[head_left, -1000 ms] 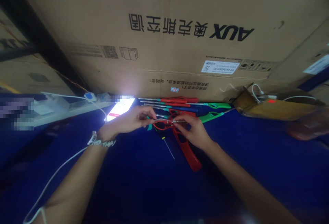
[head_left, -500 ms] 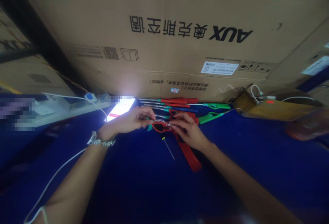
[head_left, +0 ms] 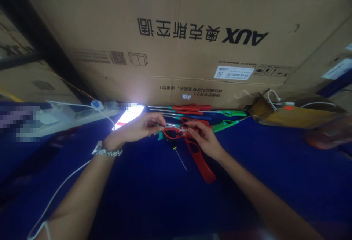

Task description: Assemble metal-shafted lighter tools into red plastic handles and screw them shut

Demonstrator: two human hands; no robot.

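Observation:
Between my hands is an opened red lighter casing (head_left: 171, 133), with small pale and metal parts showing inside it. My left hand (head_left: 150, 124) pinches its left end, next to a teal-green piece (head_left: 160, 136). The fingers of my right hand (head_left: 202, 137) are closed at its right end, by the small inner parts; the fingertips partly hide what they grip. Below my right hand, a second red casing half (head_left: 202, 163) lies slanted on the blue surface. A thin screwdriver (head_left: 180, 157) with a yellow collar rests just under the held casing.
Behind my hands lie several long-necked lighters (head_left: 192, 107), including green ones (head_left: 226, 124). A lit phone (head_left: 129, 117) is beside my left wrist. A big cardboard box (head_left: 176, 60) stands at the back, a yellowish open box (head_left: 297, 117) at right, and a white cable (head_left: 64, 181) runs at left.
My right fingers have shifted slightly along the casing, uncovering more of the small inner parts. My left hand keeps its pinch at the left end.

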